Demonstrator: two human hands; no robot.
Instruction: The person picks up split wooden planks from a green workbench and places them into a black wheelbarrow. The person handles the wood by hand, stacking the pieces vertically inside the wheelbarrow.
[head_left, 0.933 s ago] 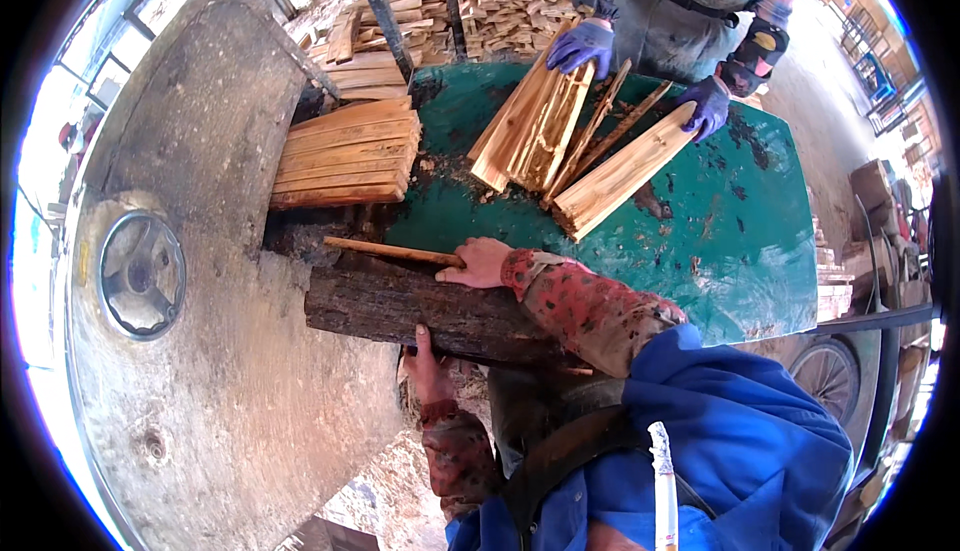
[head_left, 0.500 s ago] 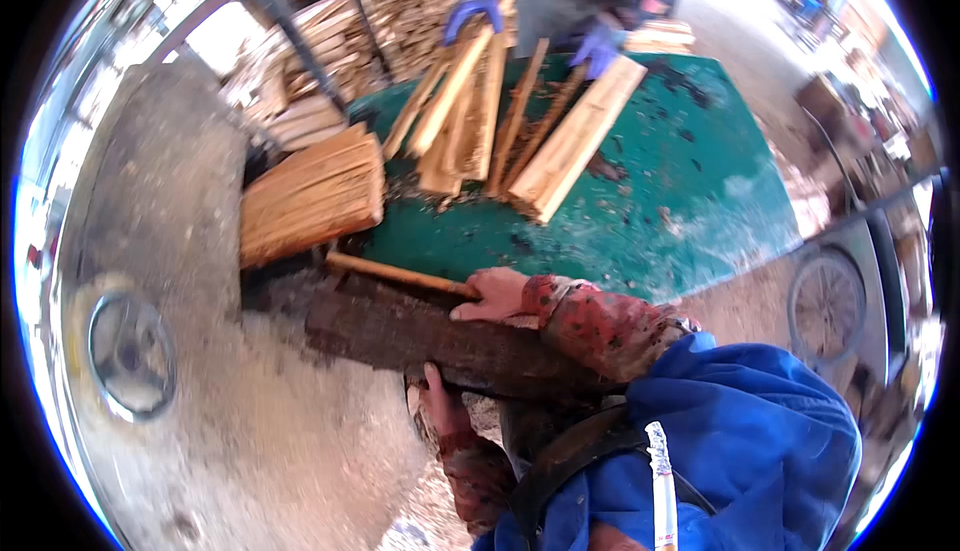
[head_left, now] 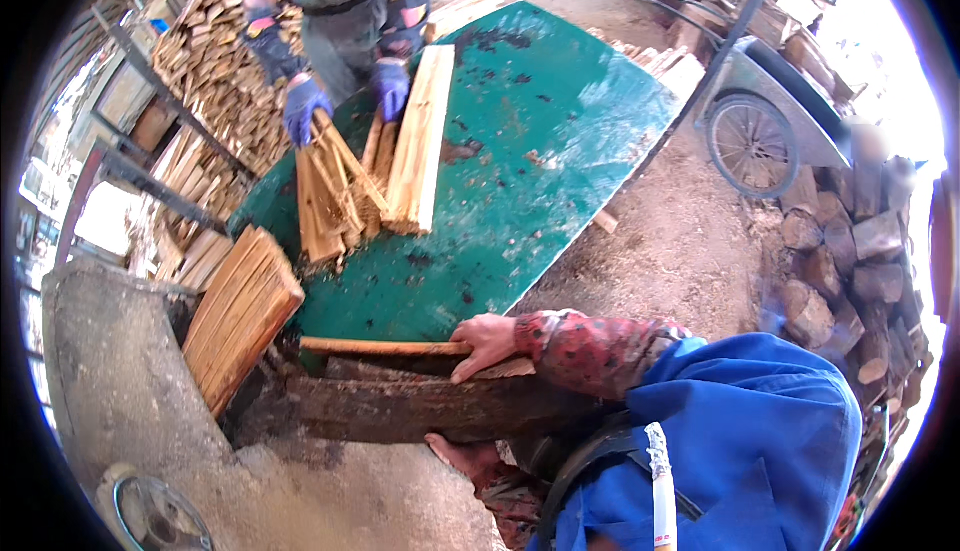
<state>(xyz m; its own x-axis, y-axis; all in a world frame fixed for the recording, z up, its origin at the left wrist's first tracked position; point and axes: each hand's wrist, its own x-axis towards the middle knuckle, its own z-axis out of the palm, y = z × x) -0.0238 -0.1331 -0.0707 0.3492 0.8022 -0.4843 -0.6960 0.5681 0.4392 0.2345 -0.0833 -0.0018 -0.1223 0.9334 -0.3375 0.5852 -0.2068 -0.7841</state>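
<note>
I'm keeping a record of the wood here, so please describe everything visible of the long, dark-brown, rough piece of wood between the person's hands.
The long, dark-brown, rough piece of wood has a broad, bark-like face and an uneven upper edge. It lies lengthwise across the view, close in front of the person. The left hand meets its lower edge; the right hand is at its upper edge, though how firmly it touches is unclear. Its right end merges with dark clothing.

Green-topped table before me, darkly stained. Brown, littered floor to my right. Dark post beyond; bright daylight upper right.
</note>
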